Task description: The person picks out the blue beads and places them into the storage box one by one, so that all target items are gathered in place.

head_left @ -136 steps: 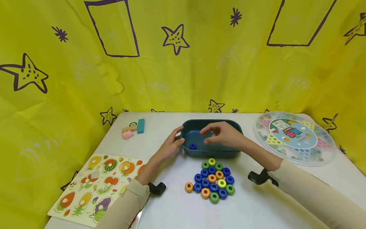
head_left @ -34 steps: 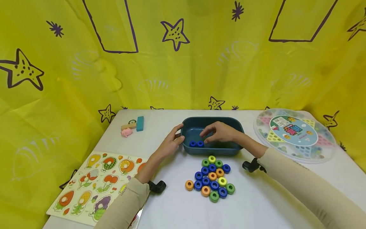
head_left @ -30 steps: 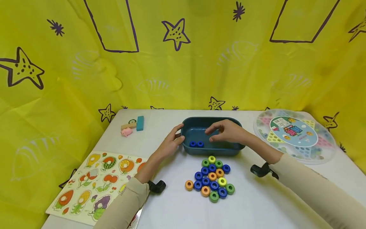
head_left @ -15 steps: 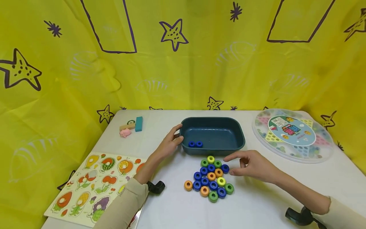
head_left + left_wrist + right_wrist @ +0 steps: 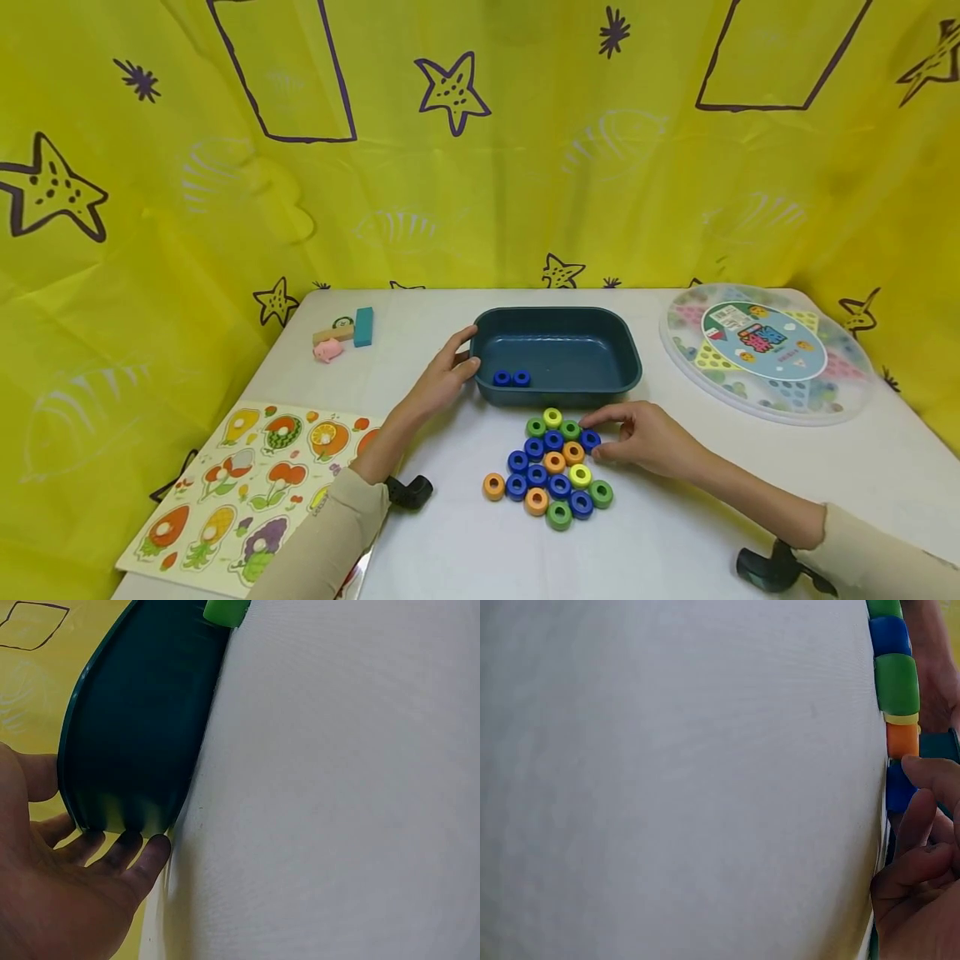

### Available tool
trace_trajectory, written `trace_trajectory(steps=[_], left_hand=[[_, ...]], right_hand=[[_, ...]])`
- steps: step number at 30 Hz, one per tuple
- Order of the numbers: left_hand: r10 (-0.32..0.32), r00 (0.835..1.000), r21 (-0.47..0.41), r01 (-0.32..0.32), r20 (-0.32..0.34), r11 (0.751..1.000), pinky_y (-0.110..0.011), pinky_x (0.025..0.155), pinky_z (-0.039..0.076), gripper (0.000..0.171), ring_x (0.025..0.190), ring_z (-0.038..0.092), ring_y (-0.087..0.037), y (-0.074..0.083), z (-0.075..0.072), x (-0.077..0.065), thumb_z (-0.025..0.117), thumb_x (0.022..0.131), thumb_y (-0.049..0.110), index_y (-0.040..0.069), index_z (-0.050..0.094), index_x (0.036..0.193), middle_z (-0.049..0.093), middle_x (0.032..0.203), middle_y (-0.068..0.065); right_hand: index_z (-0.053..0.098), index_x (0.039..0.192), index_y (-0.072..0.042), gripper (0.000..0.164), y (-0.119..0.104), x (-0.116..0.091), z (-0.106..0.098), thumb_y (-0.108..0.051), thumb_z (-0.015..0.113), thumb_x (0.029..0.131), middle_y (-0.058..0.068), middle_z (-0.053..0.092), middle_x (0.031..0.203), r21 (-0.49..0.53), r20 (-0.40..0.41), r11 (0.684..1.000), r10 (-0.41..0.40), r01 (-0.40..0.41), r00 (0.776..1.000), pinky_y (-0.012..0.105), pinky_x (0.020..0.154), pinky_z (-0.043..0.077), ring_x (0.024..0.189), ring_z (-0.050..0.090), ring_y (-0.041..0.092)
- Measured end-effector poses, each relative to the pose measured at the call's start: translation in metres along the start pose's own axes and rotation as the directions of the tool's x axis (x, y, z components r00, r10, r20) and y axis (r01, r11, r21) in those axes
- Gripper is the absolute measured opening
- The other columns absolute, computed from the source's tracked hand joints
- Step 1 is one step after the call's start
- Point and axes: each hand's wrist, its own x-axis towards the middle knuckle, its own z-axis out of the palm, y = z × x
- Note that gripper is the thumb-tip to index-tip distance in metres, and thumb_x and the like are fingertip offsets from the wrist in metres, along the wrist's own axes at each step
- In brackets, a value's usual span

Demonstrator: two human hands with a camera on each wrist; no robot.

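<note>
A dark teal plastic bin (image 5: 558,398) stands on the white table with two blue beads (image 5: 521,378) inside, near its left front corner. At the bin's left end my left hand (image 5: 441,381) holds on with thumb and fingers; the left wrist view shows the fingertips bent against the end wall. In front of the bin lies a cluster of chunky ring beads in blue, green, orange and yellow (image 5: 580,476). My right hand (image 5: 654,437) pinches a blue bead (image 5: 589,441) at the cluster's right side between thumb and index finger, the bead still low beside its neighbours.
A fruit puzzle board (image 5: 247,492) lies at the left, partly under my left forearm. Behind it are a blue block (image 5: 363,327), a wooden block and a pink pig figure (image 5: 327,350). A round, clear-lidded game case (image 5: 765,354) sits at the right.
A second blue bead has come to lie in the bin beside the first. My right hand has left the bin for the cluster and closed on another blue bead. The left hand stays put.
</note>
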Motion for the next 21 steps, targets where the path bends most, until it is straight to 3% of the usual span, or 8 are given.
trace_trajectory(steps=[7, 10, 15, 21], left_hand=[[-0.014, 1.0, 0.005, 0.014, -0.007, 1.0, -0.047, 0.1, 0.033, 0.053, 0.131, 0.032, -0.034, -0.002, 0.0, 0.001, 0.044, 0.098, 0.008, 0.004, 0.023, 0.146, 0.021, 0.15, -0.014], [-0.011, 1.0, -0.021, 0.011, -0.005, 1.0, -0.048, 0.099, 0.033, 0.054, 0.131, 0.032, -0.033, -0.013, 0.0, 0.006, 0.045, 0.098, 0.01, 0.007, 0.024, 0.147, 0.021, 0.151, -0.012], [0.0, 0.999, -0.044, -0.002, -0.035, 0.999, -0.046, 0.098, 0.035, 0.052, 0.13, 0.035, -0.028, -0.033, 0.0, 0.013, 0.046, 0.098, 0.014, 0.015, 0.027, 0.147, 0.025, 0.149, -0.006], [0.007, 0.998, -0.038, -0.009, -0.055, 0.999, -0.043, 0.097, 0.038, 0.051, 0.129, 0.037, -0.024, -0.037, 0.003, 0.014, 0.046, 0.097, 0.014, 0.018, 0.029, 0.146, 0.027, 0.148, -0.001]], right_hand=[[0.071, 0.097, -0.027, 0.029, 0.0, -0.001, -0.001, -0.033, 0.08, 0.071, -0.004, 0.06, 0.079, -0.007, -0.006, 1.0, -0.004, 0.004, 1.0, 0.023, 0.045, 0.035, 0.051, 0.046, 0.014], [0.071, 0.098, -0.027, 0.029, -0.007, -0.001, -0.008, -0.034, 0.08, 0.071, -0.005, 0.063, 0.084, 0.002, -0.006, 1.0, -0.022, 0.022, 1.0, 0.023, 0.045, 0.036, 0.052, 0.047, 0.014], [0.07, 0.101, -0.028, 0.031, -0.028, 0.006, -0.028, -0.038, 0.078, 0.073, 0.001, 0.06, 0.073, 0.039, -0.021, 0.994, -0.098, 0.098, 0.995, 0.024, 0.045, 0.035, 0.054, 0.046, 0.015], [0.07, 0.103, -0.027, 0.031, -0.041, 0.033, -0.052, -0.035, 0.078, 0.075, 0.008, 0.058, 0.069, 0.136, -0.032, 0.976, -0.167, 0.17, 0.985, 0.026, 0.045, 0.035, 0.052, 0.044, 0.018]])
